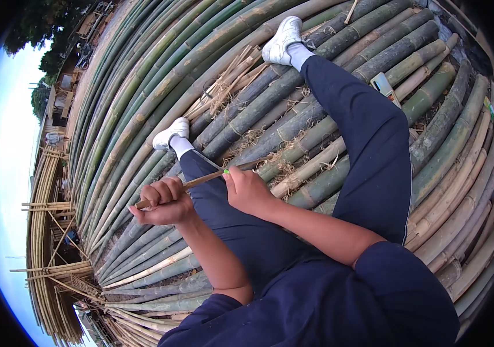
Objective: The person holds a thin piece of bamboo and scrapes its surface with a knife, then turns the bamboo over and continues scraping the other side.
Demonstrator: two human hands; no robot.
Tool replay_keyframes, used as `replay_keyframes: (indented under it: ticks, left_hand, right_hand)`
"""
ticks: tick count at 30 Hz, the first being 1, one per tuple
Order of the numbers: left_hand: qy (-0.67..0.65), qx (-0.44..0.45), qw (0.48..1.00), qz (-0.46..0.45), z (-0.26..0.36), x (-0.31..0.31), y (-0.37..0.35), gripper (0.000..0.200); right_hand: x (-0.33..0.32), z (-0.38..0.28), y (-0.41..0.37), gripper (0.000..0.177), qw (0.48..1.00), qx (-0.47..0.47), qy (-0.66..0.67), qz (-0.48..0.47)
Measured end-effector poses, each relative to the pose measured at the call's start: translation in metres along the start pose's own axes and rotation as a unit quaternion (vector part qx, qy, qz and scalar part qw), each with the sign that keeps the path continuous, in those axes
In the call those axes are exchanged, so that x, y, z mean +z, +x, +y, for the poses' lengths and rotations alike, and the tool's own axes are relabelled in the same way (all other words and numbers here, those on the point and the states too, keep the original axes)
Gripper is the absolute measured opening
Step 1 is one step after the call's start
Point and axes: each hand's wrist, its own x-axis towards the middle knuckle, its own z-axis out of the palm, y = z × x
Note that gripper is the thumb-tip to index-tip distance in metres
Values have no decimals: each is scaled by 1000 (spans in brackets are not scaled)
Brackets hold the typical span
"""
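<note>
My left hand (166,199) is wrapped round the near end of a thin bamboo strip (196,181), thumb along its underside. From there the strip slants up to the right, over my lap and behind my right hand (250,189). The fingers of that hand are closed at the strip's middle. Bright green shows at their tips, the end of a thin tool (225,172), and a narrow grey line like a blade runs up-left from it; I cannot tell its exact kind. The strip's far end comes out beyond my knuckles.
I sit with legs apart on rows of bamboo poles (293,139). Fibrous shavings (284,156) and a bundle of split strips (229,81) lie between my white shoes. A phone (384,87) rests by my right knee. Poles on a rack (45,231) stand at the left.
</note>
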Motion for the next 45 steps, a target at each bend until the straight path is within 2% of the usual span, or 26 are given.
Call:
replay_keyframes:
  ticks: [2, 4, 6, 8, 9, 11, 12, 13, 15, 16, 17, 20, 22, 24, 26, 27, 30, 32, 33, 35, 36, 38, 40, 42, 44, 45]
  left_hand:
    - [6, 0, 1000, -7, 1, 2, -3, 56]
    - [19, 9, 1000, 15, -3, 6, -2, 56]
    - [24, 21, 999, 22, 0, 1, -2, 56]
    - [-3, 11, 1000, 6, 3, -4, -4, 56]
    - [19, 19, 1000, -1, 3, -1, -5, 56]
    - [21, 14, 999, -21, 2, 2, -7, 56]
    - [22, 16, 999, -38, 2, 4, -8, 56]
    - [-10, 4, 999, -46, 0, 7, -9, 56]
    - [-9, 11, 999, -33, -3, 13, -12, 56]
    - [-15, 14, 999, -30, -5, 16, -11, 56]
    - [-20, 10, 999, -30, -4, 14, -11, 57]
    - [12, 22, 999, -39, -5, 26, -17, 57]
    - [10, 15, 998, -62, -7, 30, -18, 58]
    - [15, 13, 995, -98, -11, 32, -17, 57]
    - [13, 13, 997, -78, -12, 32, -18, 57]
    - [5, 12, 998, -69, -13, 34, -16, 57]
    - [-9, 15, 1000, -12, -8, 23, -10, 55]
    - [-8, 9, 1000, -22, -3, 13, -8, 55]
    - [-6, 11, 1000, -10, -2, 8, -7, 55]
    - [7, 17, 1000, 9, 1, 3, -6, 55]
    - [8, 17, 1000, 12, 1, 2, -6, 55]
    - [9, 11, 1000, 5, 2, 2, -7, 55]
    - [22, 20, 1000, -8, 3, -3, -7, 54]
    - [41, 35, 995, 83, 8, -12, -5, 54]
    - [48, 31, 994, 89, 12, -21, -8, 55]
    - [40, 29, 996, 77, 13, -23, -9, 56]
  right_hand:
    - [15, -5, -7, 25, 999, -39, 29, -14]
    - [33, 52, -11, 25, 999, 37, 6, 39]
    - [30, 139, -16, 25, 984, 153, -83, 27]
    - [14, 173, -19, 29, 963, 230, -136, -25]
    - [18, 162, -11, 32, 963, 230, -139, -30]
    - [5, 71, 7, 32, 979, 169, -97, -60]
    - [8, 40, 7, 33, 994, 83, -66, -20]
    - [14, 19, 6, 33, 997, 52, -54, -9]
    - [22, 36, 3, 35, 998, -1, -37, 49]
    - [19, 56, 6, 36, 996, 79, -41, 21]
    - [16, 92, 7, 36, 995, 85, -58, 17]
    - [14, 106, 11, 36, 988, 120, -95, 2]
    - [9, 64, 11, 36, 982, 151, -112, -9]
    - [-9, -5, -1, 37, 998, 61, 23, -1]
    - [-3, -1, -10, 37, 998, 46, 31, 8]
    - [0, 6, -10, 38, 998, 28, 40, 29]
    - [14, 111, -9, 42, 979, 186, -76, 32]
    - [5, 132, 1, 43, 976, 199, -84, -9]
    - [2, 110, 3, 43, 976, 200, -81, -6]
    - [-11, 22, 7, 41, 994, 107, -3, -17]
    - [-4, 0, 2, 37, 999, 33, -3, -12]
    - [4, -22, -12, 33, 999, -32, -15, -40]
    - [38, 40, -17, 31, 999, 14, -13, 40]
    - [30, 112, -17, 35, 978, 158, -134, 3]
    - [15, 169, -19, 42, 948, 257, -186, -37]
    - [16, 166, -12, 42, 959, 210, -183, -52]
